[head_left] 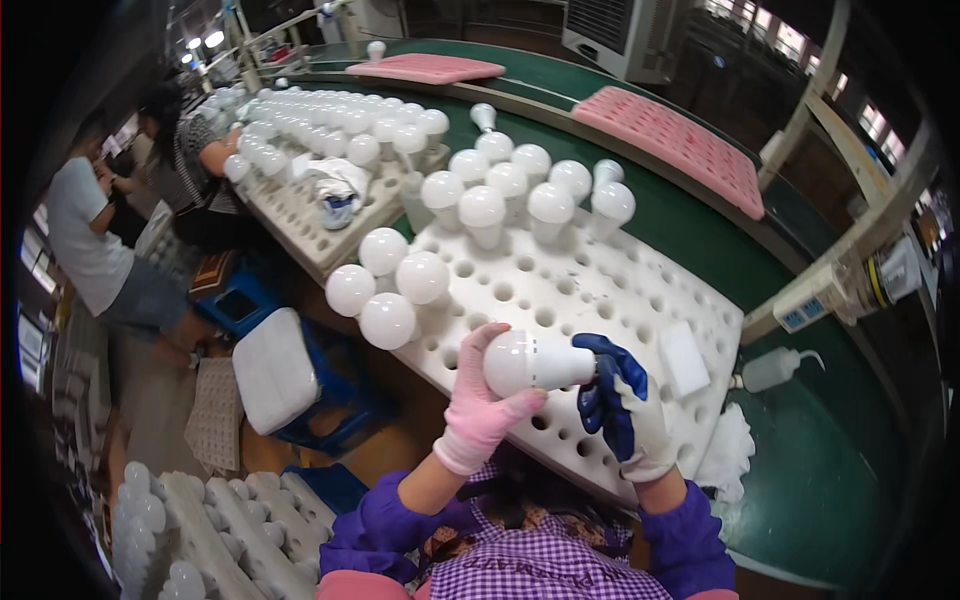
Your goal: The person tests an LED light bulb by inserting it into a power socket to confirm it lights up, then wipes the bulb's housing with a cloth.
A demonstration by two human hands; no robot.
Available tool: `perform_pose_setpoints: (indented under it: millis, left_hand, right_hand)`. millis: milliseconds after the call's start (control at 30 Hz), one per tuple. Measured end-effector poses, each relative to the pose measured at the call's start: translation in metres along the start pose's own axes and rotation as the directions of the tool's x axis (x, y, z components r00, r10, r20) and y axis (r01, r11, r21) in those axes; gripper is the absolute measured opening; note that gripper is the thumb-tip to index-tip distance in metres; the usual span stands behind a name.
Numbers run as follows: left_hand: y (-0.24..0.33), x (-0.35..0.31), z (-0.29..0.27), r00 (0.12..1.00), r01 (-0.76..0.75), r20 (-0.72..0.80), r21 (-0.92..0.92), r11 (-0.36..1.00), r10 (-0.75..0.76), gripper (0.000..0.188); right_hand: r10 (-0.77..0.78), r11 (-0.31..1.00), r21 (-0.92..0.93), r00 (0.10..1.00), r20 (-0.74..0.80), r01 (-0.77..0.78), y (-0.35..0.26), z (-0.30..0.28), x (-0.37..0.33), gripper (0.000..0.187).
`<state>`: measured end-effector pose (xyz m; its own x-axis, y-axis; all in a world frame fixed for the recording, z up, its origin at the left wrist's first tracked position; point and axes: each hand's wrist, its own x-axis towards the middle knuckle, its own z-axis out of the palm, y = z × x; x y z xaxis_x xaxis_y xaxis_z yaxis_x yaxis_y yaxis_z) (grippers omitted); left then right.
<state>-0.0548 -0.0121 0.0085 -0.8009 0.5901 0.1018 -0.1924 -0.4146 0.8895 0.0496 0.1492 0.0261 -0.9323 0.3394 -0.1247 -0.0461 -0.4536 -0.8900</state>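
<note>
One bulb (pixel 538 362) above the near edge of the tray (pixel 632 285)
Your left grip (pixel 482 408) pinches it; your right grip (pixel 625 412) curls at its narrow end, whether pinching you cannot tell.

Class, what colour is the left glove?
The glove is pink, its cuff whitish; best in head view.

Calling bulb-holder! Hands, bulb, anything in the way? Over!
Left hand holding bulb, round end. Right hand at narrow end, contact unclear. Bulb sideways above white tray. Other bulbs standing at tray's far end.
</note>
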Motion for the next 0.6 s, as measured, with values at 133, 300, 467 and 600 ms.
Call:
perform_pose_setpoints:
  millis: [133,300,467,600]
  left_hand:
    - [-0.011,-0.001,-0.001,0.996,0.037,0.085,0.013,0.999,-0.038,0.086]
    - [-0.009,-0.004,0.002,0.980,0.161,0.124,-0.010,0.987,-0.159,0.093]
    - [-0.011,-0.010,-0.001,0.972,0.134,0.162,0.204,0.970,-0.169,0.089]
    - [-0.008,-0.010,-0.001,0.968,0.161,0.144,0.278,0.947,-0.207,0.079]
  right_hand:
    - [0.090,0.994,0.073,0.991,-0.104,-0.082,-0.006,0.005,-0.008,0.032]
    - [0.145,0.989,0.034,0.958,-0.247,-0.141,-0.008,0.005,-0.015,0.029]
    - [0.174,0.981,-0.015,0.918,-0.356,-0.191,-0.009,0.010,-0.016,0.024]
    - [0.122,0.985,-0.072,0.928,-0.351,-0.157,-0.008,0.008,-0.015,0.023]
